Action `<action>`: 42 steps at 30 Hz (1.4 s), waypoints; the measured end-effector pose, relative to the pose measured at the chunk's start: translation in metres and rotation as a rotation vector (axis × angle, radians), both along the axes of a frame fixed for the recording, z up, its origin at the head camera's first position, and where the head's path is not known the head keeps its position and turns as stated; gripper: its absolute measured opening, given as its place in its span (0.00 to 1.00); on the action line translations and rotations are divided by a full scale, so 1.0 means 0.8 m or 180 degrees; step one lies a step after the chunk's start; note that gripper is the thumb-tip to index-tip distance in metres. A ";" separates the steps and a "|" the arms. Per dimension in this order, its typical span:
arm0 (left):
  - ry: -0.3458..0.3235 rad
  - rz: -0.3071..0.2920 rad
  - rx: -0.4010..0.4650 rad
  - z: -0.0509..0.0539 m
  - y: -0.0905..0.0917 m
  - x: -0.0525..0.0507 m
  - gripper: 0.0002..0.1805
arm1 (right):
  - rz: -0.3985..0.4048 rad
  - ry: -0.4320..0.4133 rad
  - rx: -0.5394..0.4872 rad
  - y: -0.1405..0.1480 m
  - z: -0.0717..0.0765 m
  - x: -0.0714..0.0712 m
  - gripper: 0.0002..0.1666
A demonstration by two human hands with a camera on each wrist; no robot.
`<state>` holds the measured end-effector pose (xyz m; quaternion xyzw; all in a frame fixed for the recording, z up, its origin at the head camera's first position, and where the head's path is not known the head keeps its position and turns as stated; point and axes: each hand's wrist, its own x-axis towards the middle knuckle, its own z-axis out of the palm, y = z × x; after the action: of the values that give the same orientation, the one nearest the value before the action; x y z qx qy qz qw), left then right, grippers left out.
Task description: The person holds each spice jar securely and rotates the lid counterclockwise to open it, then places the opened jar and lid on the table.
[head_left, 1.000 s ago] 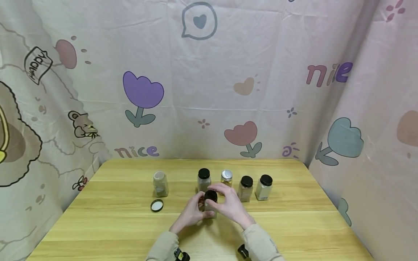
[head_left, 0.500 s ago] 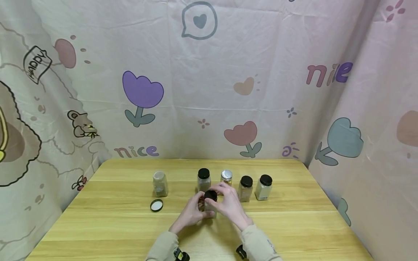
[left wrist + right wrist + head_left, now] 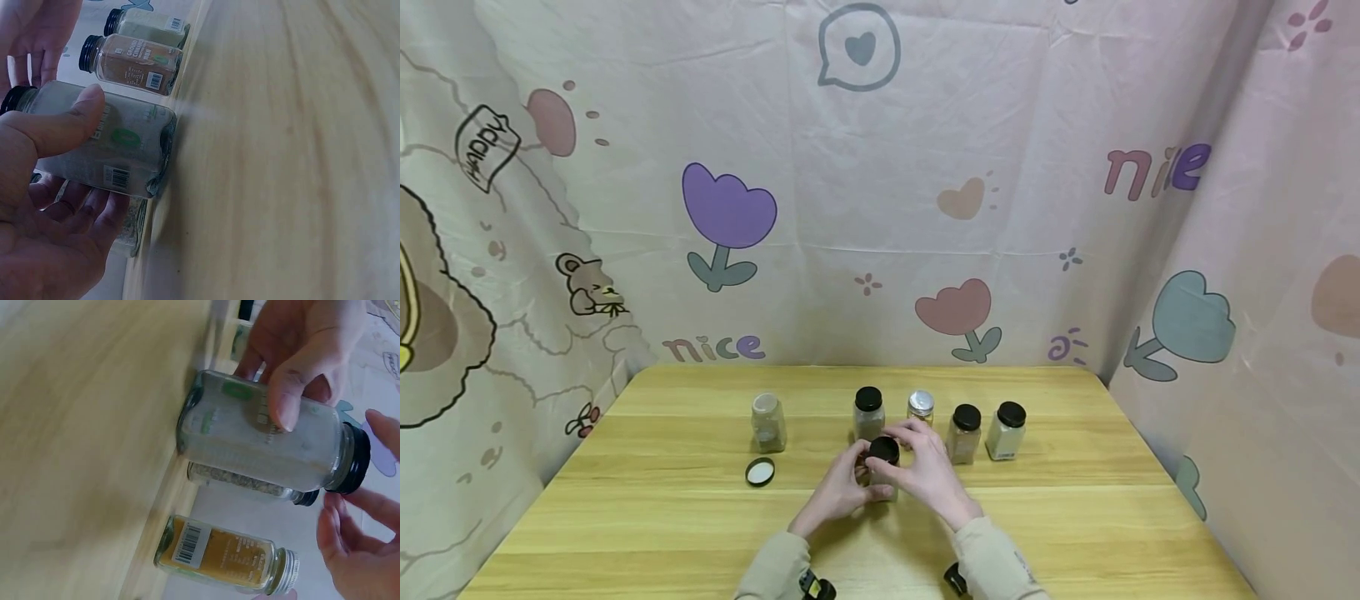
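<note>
A square clear spice jar (image 3: 269,437) with pale grey powder stands upright on the table in front of me, a black lid (image 3: 354,459) at its neck. My left hand (image 3: 837,492) grips the jar body, thumb on the near label side (image 3: 119,137) and fingers behind it. My right hand (image 3: 927,473) holds the black lid from the right, with its thumb and fingers spread round the rim. In the right wrist view, the right fingertips (image 3: 334,506) lie close against the lid.
Behind stand a black-lidded jar (image 3: 868,417), a silver-lidded jar (image 3: 921,406) with yellow powder, a brown-powder jar (image 3: 964,435) and a pale-powder jar (image 3: 1006,432). On the left are a lidless jar (image 3: 768,427) and a loose lid (image 3: 760,472) on the table (image 3: 647,508).
The right fingers and thumb shift slightly around the black lid, the wrist easing a little left. The left hand and the jar stay in place.
</note>
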<state>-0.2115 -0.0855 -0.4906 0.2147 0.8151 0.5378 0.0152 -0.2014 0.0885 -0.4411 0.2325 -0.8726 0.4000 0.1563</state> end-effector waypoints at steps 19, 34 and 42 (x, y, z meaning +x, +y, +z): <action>0.0148 -0.0022 0.0003 -0.002 -0.001 0.000 0.25 | 0.0126 -0.0026 0.0466 -0.004 0.010 0.000 0.23; -0.0034 -0.0024 0.0067 0.000 -0.001 0.000 0.28 | -0.0165 0.0193 0.0374 -0.003 0.004 0.001 0.28; 0.0052 -0.0034 -0.0002 -0.001 -0.001 0.000 0.26 | -0.0124 0.0131 0.0364 -0.006 0.011 0.003 0.21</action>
<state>-0.2114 -0.0864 -0.4918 0.2234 0.8142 0.5357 0.0115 -0.1989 0.0835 -0.4326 0.2321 -0.8950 0.3416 0.1685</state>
